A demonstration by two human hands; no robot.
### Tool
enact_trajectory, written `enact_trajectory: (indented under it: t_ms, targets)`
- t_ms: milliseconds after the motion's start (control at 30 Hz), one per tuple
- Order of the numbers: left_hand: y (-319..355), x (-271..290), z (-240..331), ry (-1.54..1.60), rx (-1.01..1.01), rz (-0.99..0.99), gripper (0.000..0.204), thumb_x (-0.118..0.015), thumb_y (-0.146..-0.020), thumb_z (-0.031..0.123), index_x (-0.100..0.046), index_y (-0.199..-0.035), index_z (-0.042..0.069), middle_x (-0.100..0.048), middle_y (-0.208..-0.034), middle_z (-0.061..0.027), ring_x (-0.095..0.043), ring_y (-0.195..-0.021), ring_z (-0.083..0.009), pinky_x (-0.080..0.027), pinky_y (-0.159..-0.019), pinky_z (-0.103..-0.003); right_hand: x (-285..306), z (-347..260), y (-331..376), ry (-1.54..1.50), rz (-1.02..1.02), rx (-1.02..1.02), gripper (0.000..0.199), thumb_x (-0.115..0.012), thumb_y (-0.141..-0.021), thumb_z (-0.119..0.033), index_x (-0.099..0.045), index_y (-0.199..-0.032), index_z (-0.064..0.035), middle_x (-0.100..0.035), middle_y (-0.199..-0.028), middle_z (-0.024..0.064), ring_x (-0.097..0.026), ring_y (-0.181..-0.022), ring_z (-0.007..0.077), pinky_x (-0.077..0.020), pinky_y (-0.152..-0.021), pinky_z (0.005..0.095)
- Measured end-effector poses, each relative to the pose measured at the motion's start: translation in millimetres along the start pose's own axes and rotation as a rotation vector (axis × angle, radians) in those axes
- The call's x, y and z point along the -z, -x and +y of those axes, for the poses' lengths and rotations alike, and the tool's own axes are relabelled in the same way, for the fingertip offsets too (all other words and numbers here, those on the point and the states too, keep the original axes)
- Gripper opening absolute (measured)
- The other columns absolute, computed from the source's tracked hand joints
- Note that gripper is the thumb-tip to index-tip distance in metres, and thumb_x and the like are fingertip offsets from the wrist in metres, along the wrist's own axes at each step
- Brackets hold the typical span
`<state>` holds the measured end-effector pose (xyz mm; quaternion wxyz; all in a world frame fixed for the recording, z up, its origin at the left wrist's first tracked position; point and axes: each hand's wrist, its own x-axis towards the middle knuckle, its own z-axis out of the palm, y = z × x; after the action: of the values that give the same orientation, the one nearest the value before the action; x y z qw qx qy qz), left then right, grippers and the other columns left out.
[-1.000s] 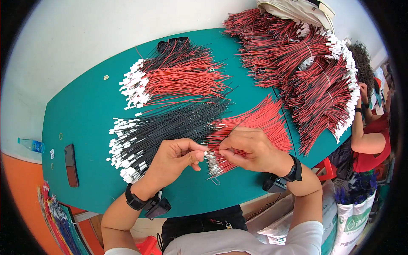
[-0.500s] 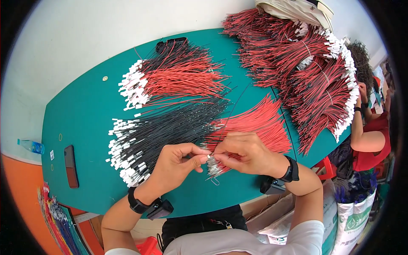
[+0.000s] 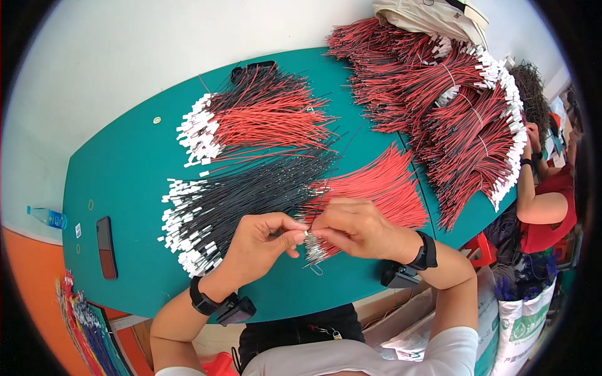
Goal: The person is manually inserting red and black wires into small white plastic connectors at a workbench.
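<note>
Over the near edge of the red wires, my two hands meet. My left hand is closed in a pinch on a small white connector. Right beside it, my right hand pinches what looks like a thin wire, mostly hidden by the fingers; its colour is unclear. Below and around the right hand lies a fan of red wires with bare silvery terminals at their near left ends. Left of it spreads a bundle of black wires tipped with white connectors.
Farther back lies a bundle of red-and-black wires with white connectors. A large tied heap of such wires fills the right, a pale bag on top. A phone lies left on the green table. Another person's arm is at right.
Both hands stay together, with my right hand shifted very slightly left. The dark wire that rose above the fingers is now fainter. The view has tilted a little.
</note>
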<state>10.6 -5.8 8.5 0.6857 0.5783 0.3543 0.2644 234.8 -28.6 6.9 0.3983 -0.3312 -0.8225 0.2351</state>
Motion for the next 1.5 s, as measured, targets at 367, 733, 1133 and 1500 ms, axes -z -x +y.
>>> enact_trajectory:
  t_ms: [367, 733, 1133, 1500]
  targets:
    - [-50.8, 80.9, 71.7, -0.396, -0.404, 0.421, 0.012, -0.064, -0.090, 0.004, -0.069, -0.098, -0.003, -0.067, -0.080, -0.0040, -0.058, -0.062, -0.0074, -0.050, -0.060, -0.021, 36.9, -6.4, -10.1, 0.360, 0.176, 0.058, 0.028, -0.075, -0.075, -0.006, -0.066, -0.101, -0.0070, -0.062, -0.096, 0.0072, -0.057, -0.084, 0.0274, -0.0465, -0.072, 0.0364]
    - [-42.5, 155.0, 61.1, -1.063, -0.012, 0.653, 0.012, -0.066, -0.090, 0.009, -0.068, -0.097, -0.001, -0.063, -0.070, 0.0006, -0.055, -0.062, -0.0051, -0.046, -0.056, -0.023, 26.9, 3.8, 3.2, 0.224, -0.369, -0.108, 0.015, -0.070, -0.078, -0.007, -0.063, -0.090, -0.0048, -0.058, -0.086, 0.0103, -0.058, -0.084, 0.0300, -0.0475, -0.070, 0.0399]
    - [66.8, 87.8, 39.0, -1.015, 0.015, 0.202, 0.009, -0.072, -0.079, 0.000, -0.069, -0.086, 0.003, -0.063, -0.076, -0.0054, -0.057, -0.060, -0.0149, -0.047, -0.056, -0.028, 29.2, 2.1, -3.8, 0.125, -0.397, -0.192, 0.012, -0.066, -0.080, -0.006, -0.056, -0.086, -0.0029, -0.056, -0.082, 0.0132, -0.058, -0.081, 0.0346, -0.0466, -0.068, 0.0442]
    - [71.0, 79.2, 35.1, -1.243, -0.168, 0.390, 0.010, -0.072, -0.075, 0.001, -0.065, -0.081, 0.002, -0.064, -0.077, -0.0084, -0.060, -0.063, -0.0176, -0.048, -0.057, -0.030, 29.5, -8.2, -10.9, -0.023, -0.246, -0.315, 0.009, -0.064, -0.087, -0.005, -0.059, -0.093, -0.0008, -0.061, -0.077, 0.0120, -0.060, -0.068, 0.0305, -0.0484, -0.062, 0.0367]
